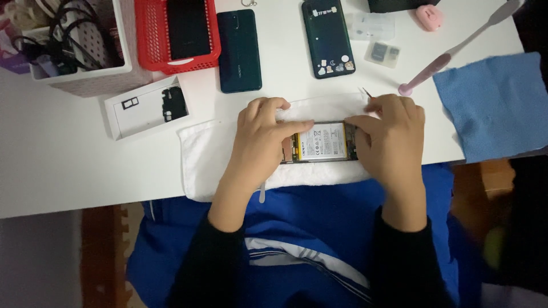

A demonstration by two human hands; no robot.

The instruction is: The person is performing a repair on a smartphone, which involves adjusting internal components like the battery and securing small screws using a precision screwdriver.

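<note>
Opened phone (322,142), battery showing, lies on white towel (200,159) at near edge of desk (68,165). Left hand (260,140) grip closed on phone's left end, forefinger laid over top edge. Right hand (391,134) grip pinched on right end. Dark green phone (238,51) and red basket (151,34) lie behind; blue cloth (496,105) to right.

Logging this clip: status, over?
Left hand and right hand gripping opened phone on white towel. Battery exposed. Nothing obstructing.
</note>
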